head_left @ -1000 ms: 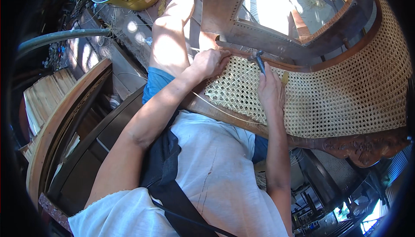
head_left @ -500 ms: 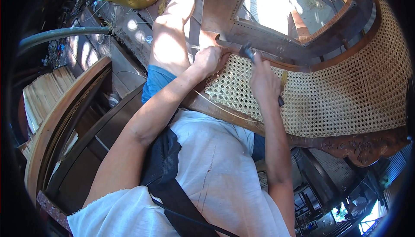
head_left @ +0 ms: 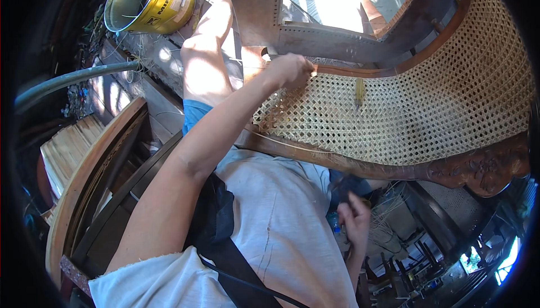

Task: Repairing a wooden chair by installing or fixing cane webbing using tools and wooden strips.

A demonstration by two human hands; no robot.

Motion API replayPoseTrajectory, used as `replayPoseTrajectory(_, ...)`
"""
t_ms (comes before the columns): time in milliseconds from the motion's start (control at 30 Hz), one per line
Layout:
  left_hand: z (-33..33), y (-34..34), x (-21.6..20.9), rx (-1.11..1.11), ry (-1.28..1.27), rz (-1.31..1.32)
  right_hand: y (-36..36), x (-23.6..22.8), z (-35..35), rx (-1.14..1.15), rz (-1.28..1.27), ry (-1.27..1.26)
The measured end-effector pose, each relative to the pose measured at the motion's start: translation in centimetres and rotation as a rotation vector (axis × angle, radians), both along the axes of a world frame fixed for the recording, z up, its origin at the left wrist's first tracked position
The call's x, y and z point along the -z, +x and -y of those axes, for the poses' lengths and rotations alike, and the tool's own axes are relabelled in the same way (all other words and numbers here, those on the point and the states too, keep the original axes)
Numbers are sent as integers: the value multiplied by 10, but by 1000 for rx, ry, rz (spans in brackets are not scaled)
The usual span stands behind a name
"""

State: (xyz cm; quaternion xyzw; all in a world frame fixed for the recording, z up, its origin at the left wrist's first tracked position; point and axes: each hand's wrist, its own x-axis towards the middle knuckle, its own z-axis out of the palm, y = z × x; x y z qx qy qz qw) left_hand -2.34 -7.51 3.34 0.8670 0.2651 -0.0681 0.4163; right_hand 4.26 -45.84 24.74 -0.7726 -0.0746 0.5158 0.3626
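Observation:
A chair back of woven cane webbing (head_left: 394,117) in a curved brown wooden frame (head_left: 365,166) lies across my lap. My left hand (head_left: 292,71) is closed at the far edge of the webbing; a small pale bit shows at its fingertips, too small to name. A yellow-handled tool (head_left: 360,90) with a thin tip lies on the cane. My right hand (head_left: 355,218) is low by my right side, below the near rail. It is smeared by motion, beside a dark blurred shape (head_left: 347,187), and its grip does not show clearly.
A yellow metal bucket (head_left: 171,4) stands at the far left. Curved wooden pieces (head_left: 95,167) lie at my left, under a grey hose (head_left: 73,80). Beyond the cane is a dark wooden frame (head_left: 326,38) with a row of holes. Carving (head_left: 486,167) marks the right end.
My right hand, which held a hammer over the cane's far edge, has dropped toward my right side. My left hand has shifted slightly along that edge. The view has moved a little.

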Motion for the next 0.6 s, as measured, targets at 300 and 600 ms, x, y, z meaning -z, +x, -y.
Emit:
replayPoseTrajectory(300,-26,-28,16,-367,-563,-86,-34,29,15,-259,176,-145)
replayPoseTrajectory(600,-34,-4,22,-355,-409,-337,-36,46,22,-250,207,-115)
